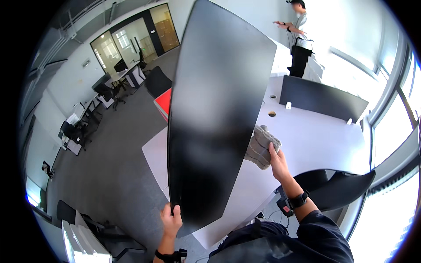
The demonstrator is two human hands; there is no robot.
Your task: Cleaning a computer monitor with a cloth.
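Observation:
A tall, glossy black panel [217,98] stands on edge before me, leaning a little to the right and filling the middle of the view. My left hand [171,220] grips its lower left edge, thumb on the near face. In my right hand [279,162] is a folded grey checked cloth [261,148], held beside the panel's right edge; part of the cloth is hidden behind the panel. Under and behind both lies a white desk [312,141]. I cannot tell whether the panel's lower end rests on the desk.
A dark desk divider [322,98] is fixed across the desk by white clamps. A black chair [332,189] stands at right near the window, a red object [164,102] behind the panel. A person [299,36] stands at the far side. White panels [82,240] lean at lower left.

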